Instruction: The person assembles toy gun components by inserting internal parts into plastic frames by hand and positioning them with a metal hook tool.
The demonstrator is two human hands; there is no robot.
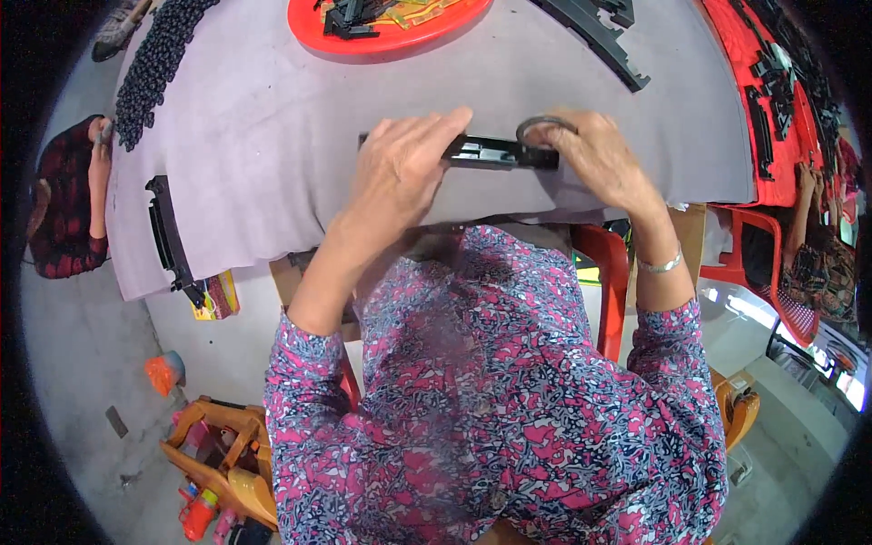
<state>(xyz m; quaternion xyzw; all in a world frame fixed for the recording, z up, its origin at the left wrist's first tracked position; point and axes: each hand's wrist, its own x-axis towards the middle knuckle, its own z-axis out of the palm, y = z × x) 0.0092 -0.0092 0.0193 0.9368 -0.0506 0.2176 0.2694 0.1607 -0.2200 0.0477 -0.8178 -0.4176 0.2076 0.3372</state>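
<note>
My left hand (400, 163) is closed over the left part of a long black plastic part (483, 153), which lies crosswise near the front edge of the cloth-covered table. At the right end of the part is my right hand (601, 156), its fingers curled around a dark ring-shaped thing (538, 122). I cannot tell whether the ring is a tool's handle or a roll. The fingertips of my right hand are mostly hidden behind the ring and the part's end.
A red round tray (400, 44) holds black and yellow pieces at the far side. Longer black parts (595, 41) lie far right, another (168, 232) at the left edge. Small black pieces (159, 64) are heaped far left. Other people sit left and right, near a red chair (758, 254).
</note>
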